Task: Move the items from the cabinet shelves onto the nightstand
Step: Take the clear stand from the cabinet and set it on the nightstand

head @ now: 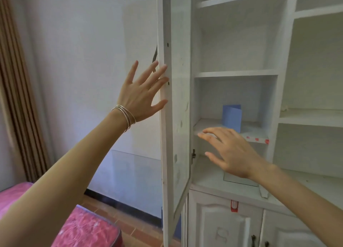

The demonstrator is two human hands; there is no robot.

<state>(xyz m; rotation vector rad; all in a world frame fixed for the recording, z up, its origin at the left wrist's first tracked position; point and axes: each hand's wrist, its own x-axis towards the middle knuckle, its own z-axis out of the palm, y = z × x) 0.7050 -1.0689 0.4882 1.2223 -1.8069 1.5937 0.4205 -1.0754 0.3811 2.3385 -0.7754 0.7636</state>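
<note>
A white cabinet [239, 73] stands ahead with its glass-panelled door [176, 101] swung open toward me. A blue folded card [232, 116] stands upright on the middle shelf [207, 126]. My left hand [143, 94], with bangles at the wrist, is spread open and its fingertips touch the outer edge of the door. My right hand [230, 150] reaches into the cabinet with straight fingers, just in front of and below the blue card, holding nothing. The nightstand is not in view.
A flat sheet [241, 180] lies on the cabinet's lower ledge under my right wrist. Lower cupboard doors [226, 226] are closed. A pink mattress [87, 230] lies bottom left, a brown curtain [16, 79] hangs at the left, and open side shelves [315, 116] are on the right.
</note>
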